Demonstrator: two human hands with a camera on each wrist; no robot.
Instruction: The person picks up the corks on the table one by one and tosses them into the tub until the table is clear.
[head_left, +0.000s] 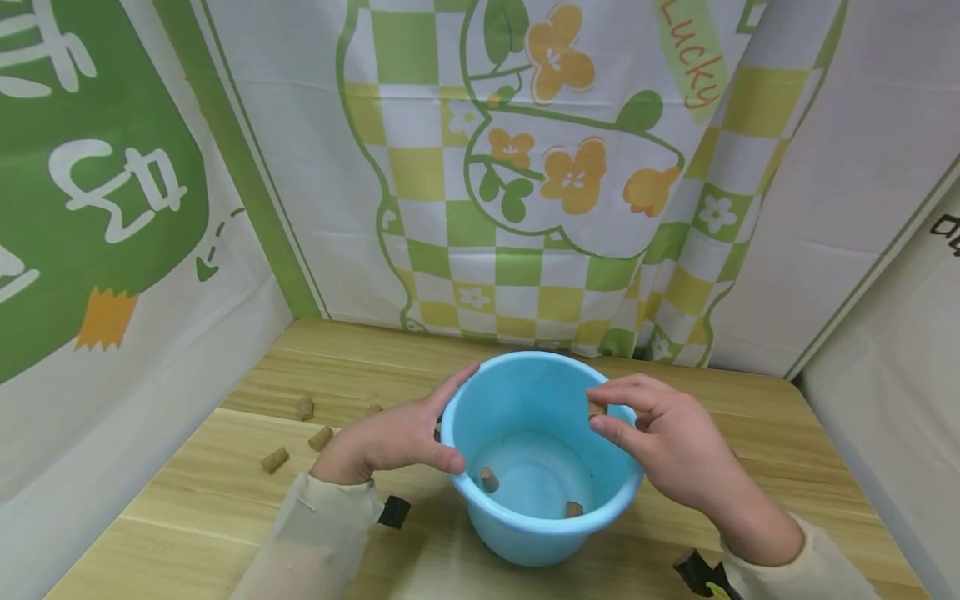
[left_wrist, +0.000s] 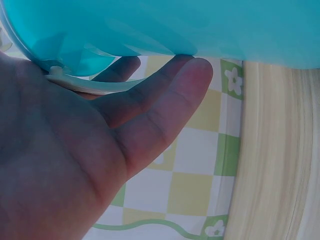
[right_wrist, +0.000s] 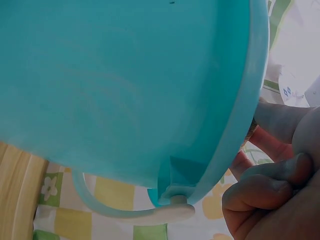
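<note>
A light blue bucket (head_left: pixel 525 542) stands in front of me in the head view. My left hand (head_left: pixel 397 429) rests against its left side, thumb at the rim. In the left wrist view its fairly straight fingers (left_wrist: pixel 165 107) lie along the outer wall, below the pale handle (left_wrist: pixel 102 87). Over the right part of the opening my right hand (head_left: pixel 667 433) pinches a cork (head_left: pixel 597 408) between thumb and fingertips. The bucket's rim hides most of that cork in the right wrist view. Inside the bucket lie a left cork (head_left: pixel 489 479) and a front cork (head_left: pixel 573 509).
Several loose corks lie on the wooden table (head_left: pixel 172 508), left of the bucket, among them a back cork (head_left: pixel 305 408), a middle cork (head_left: pixel 321 439) and a front cork (head_left: pixel 275 460). Behind the table hangs a checked, flowered curtain (head_left: pixel 480 175); printed cloth walls flank both sides.
</note>
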